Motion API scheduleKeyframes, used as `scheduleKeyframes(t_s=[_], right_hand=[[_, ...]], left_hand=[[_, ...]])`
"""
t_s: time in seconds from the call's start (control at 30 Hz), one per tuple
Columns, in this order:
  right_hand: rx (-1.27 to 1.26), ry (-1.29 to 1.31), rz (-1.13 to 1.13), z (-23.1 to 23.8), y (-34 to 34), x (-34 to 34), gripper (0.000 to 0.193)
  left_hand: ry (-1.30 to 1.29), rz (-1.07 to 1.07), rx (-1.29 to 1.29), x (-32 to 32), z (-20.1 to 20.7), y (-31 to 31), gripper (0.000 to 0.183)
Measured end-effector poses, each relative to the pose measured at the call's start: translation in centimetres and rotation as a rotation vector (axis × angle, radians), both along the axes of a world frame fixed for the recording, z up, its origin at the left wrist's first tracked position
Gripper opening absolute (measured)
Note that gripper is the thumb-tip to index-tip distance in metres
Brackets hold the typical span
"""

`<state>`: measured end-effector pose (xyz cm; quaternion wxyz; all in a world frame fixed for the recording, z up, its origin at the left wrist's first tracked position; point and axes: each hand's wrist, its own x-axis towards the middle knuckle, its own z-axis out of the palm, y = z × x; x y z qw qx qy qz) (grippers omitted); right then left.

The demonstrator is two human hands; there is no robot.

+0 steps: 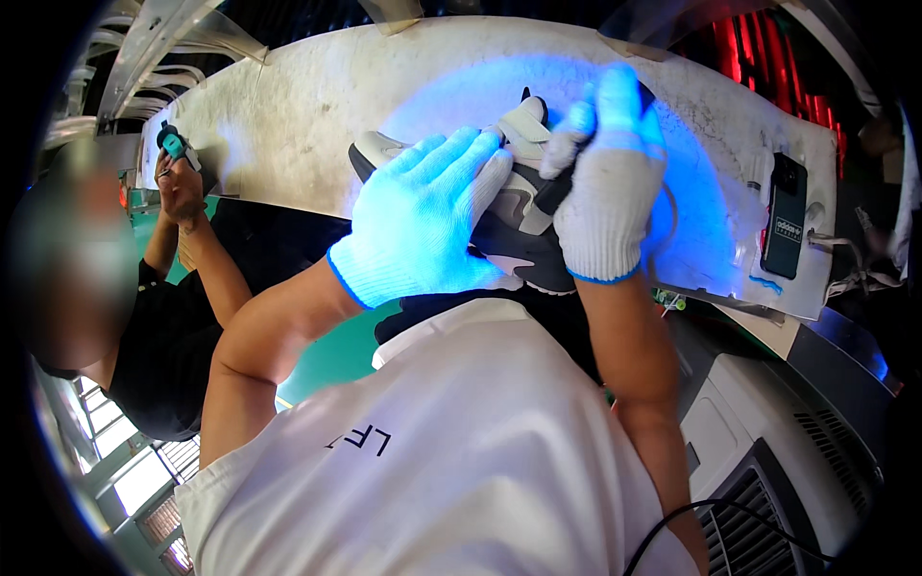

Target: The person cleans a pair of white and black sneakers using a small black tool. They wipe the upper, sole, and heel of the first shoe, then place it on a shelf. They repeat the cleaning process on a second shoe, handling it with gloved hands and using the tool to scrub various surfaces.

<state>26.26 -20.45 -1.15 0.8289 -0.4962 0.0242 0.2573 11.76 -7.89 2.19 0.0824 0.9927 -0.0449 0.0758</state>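
Observation:
My left hand (423,221), in a white knit glove with a blue cuff edge, grips a grey and white shoe (509,216). Its fingers lie over the shoe and its thumb reaches along the near side. My right hand (615,182), gloved the same way, is closed at the shoe's right side. What it holds is mostly hidden; only a dark edge shows beside the fingertips. Strong blue light falls on both gloves and the table. Another pale shoe part (375,152) sticks out beyond my left fingers.
The long whitish table (298,115) is stained. A dark phone (786,216) lies at its right end, near a blue scrap (765,285). On the left, another person's hand (180,187) holds a small dark and teal thing (174,146). A grey vented machine (768,432) stands lower right.

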Motion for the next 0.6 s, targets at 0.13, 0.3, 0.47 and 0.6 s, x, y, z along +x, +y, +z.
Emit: scheduleKeyframes(t_s=[0.13,0.3,0.47,0.6], right_hand=[[0.025,-0.034,0.203,1.5,1.7,-0.4,0.035],[0.181,0.076,0.222,0.3,2.3,0.3,0.034],[0.22,0.134,0.073,-1.5,-3.0,1.5,0.033],[0.231,0.058,-0.119,-0.8,-1.4,0.3,0.039]], left_hand=[[-0.021,-0.016,-0.011,0.3,0.1,-0.2,0.101],[-0.088,-0.06,0.033,0.7,0.0,0.0,0.111],[-0.084,-0.084,0.081,0.2,0.1,0.0,0.113],[-0.032,0.005,0.086,0.8,0.8,-1.5,0.111]])
